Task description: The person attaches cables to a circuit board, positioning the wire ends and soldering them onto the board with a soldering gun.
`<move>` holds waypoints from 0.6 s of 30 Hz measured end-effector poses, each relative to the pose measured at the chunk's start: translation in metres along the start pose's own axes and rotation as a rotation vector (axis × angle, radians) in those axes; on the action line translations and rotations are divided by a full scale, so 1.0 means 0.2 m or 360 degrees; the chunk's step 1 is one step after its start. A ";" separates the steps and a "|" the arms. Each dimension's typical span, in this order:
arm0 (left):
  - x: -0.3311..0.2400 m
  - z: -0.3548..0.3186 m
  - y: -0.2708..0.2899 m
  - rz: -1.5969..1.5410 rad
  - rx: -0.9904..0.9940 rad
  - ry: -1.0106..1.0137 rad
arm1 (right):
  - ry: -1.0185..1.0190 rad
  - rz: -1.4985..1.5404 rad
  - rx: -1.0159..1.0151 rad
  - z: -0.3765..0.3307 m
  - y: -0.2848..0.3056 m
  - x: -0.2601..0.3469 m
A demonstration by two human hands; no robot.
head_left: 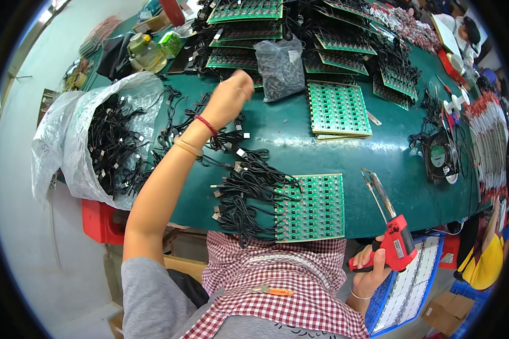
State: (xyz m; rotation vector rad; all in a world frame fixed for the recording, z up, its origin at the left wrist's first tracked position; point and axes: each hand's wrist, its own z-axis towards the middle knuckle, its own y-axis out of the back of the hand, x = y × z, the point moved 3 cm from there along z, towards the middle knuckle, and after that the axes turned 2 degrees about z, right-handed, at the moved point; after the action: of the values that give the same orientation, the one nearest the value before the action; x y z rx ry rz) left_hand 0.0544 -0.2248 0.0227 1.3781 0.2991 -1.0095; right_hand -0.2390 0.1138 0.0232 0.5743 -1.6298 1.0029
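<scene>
My right hand [373,268] grips the handle of a red, pistol-shaped soldering gun [400,244]. Its metal tip and thin feed tube point up and away, over the table's near edge. My left hand [229,99] is stretched far out above black cables, near the grey plastic bag [280,68]; its fingers are blurred and partly hidden, so what they do cannot be told. Flat on the table before me lies a green circuit board panel [311,207] with rows of small parts. Coiled black USB cables [246,195] run off its left side.
At left a clear plastic bag [76,138] spills black cables [116,144]. Stacked wired boards [246,31] line the back, with a bare board stack [338,108] nearer. A small fan [438,157] and bundled red-and-white wires [488,144] are at right. Another person in yellow [483,263] is beyond.
</scene>
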 end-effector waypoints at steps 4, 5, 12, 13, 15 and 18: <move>-0.09 -0.02 0.07 -0.0212 -0.0244 0.0227 | -0.0020 0.0012 0.0005 0.00 -0.02 -0.01; -0.19 -0.06 0.05 -0.0130 -0.0208 0.0081 | -0.0026 0.0014 0.0037 0.01 -0.03 -0.01; -0.76 -0.55 -0.12 -0.0373 0.0403 -0.0020 | -0.0366 0.0010 0.0102 0.04 -0.21 0.05; -0.80 -0.61 -0.15 -0.0458 0.0397 -0.0064 | -0.0430 0.0028 0.0207 0.06 -0.25 0.03; -0.82 -0.70 -0.21 -0.0491 0.0435 -0.0051 | -0.0602 0.0085 0.0320 0.09 -0.35 0.02; -0.84 -0.76 -0.29 -0.0627 0.0399 -0.0108 | -0.0699 0.0071 0.0480 0.10 -0.40 -0.03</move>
State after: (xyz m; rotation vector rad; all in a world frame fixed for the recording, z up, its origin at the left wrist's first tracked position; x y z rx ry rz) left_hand -0.0282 -0.0108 0.0673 1.5401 0.4147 -1.4559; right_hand -0.1851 0.0543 0.0413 1.0217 -1.8893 1.2277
